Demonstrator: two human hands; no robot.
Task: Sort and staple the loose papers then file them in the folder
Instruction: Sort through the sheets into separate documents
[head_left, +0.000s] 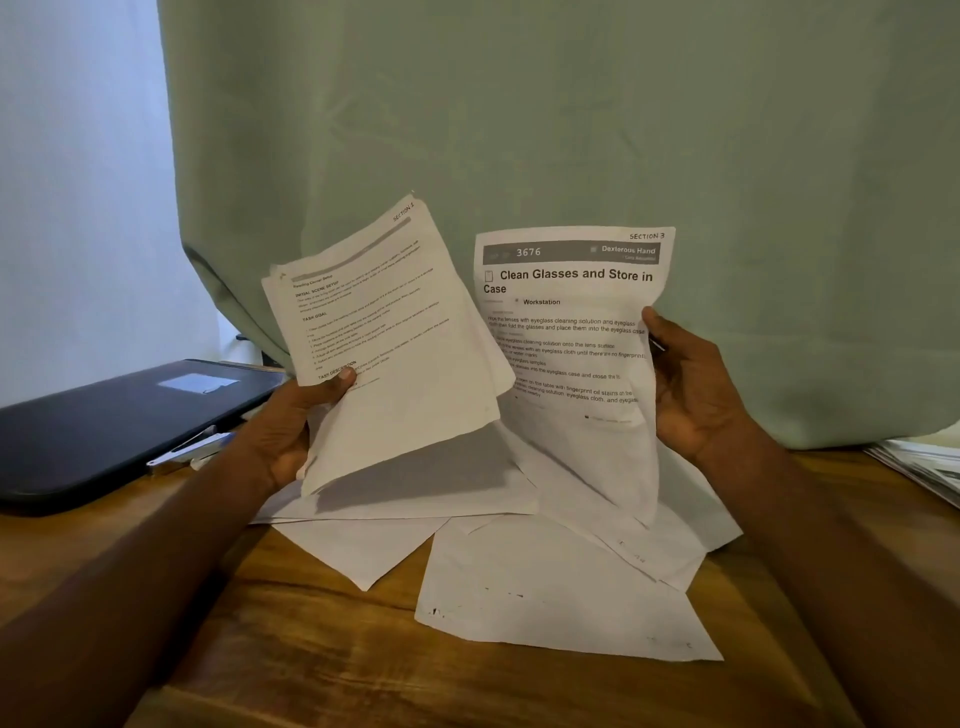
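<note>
The left hand (291, 431) holds a small stack of papers (384, 332) above the counter (291, 639) — the thumb presses on its lower left corner, the other fingers stay hidden behind. The right hand (691, 384) pinches one printed sheet (571, 338) at its right edge. More loose sheets (561, 587) lie in the middle of the counter. A dark folder (104, 415) rests at the left edge — a stapler (192, 449) lies just beside it.
</note>
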